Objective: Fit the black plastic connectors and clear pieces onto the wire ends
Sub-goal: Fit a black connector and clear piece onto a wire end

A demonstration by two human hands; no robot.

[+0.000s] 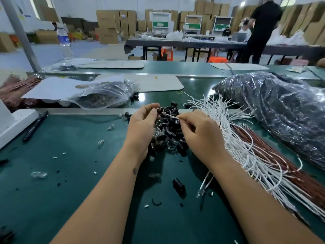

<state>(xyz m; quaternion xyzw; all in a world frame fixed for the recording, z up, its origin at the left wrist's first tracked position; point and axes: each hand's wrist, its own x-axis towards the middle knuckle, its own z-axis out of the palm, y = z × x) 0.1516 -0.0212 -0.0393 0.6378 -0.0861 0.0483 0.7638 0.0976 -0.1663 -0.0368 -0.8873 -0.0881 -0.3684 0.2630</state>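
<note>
Far left on the green bench (52, 199) lies a black pen (34, 127), with a few clear pieces (39, 174) scattered loose on the mat nearer the middle. Behind them sits a clear bag of small parts (103, 95). The left hand (142, 127) has its fingertips curled round one black connector (159, 110), pinching it just above the heap of black connectors (168, 131) that lies between the two hands. The right hand (198, 132) pinches a thin wire end (171, 116) between thumb and forefinger, the tip pointing left and almost touching the held connector. To the right fans a bundle of white wires (246, 147), with brown wires (274, 155) alongside it, and beyond them a large dark plastic bag (281, 106).
</note>
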